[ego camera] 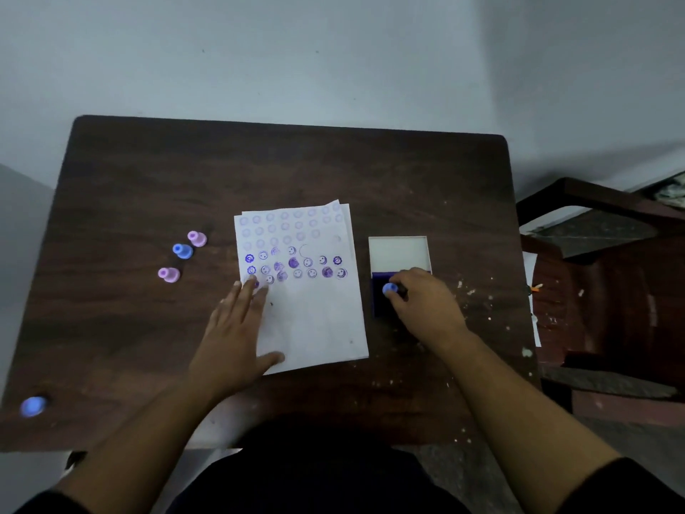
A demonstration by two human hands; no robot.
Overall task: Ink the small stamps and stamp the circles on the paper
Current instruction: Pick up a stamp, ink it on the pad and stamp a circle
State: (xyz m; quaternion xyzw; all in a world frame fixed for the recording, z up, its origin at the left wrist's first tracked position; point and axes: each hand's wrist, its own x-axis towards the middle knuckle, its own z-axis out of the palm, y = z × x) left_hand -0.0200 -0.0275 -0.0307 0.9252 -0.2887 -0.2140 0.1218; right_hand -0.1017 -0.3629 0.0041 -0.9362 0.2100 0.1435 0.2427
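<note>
Here the right hand (422, 298) pinches a blue stamp (390, 289) down on the ink pad (381, 302) — just right of the paper (315, 320), so the unstamped circle (305, 250) lies up-left of it — while the left hand (237, 328) rests open and flat on the sheet's near-left corner.

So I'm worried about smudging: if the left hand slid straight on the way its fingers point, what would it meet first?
Probably the stamped circles: the left hand lies flat on the paper, fingertips already at the lowest row, so fresh prints come first.
</note>
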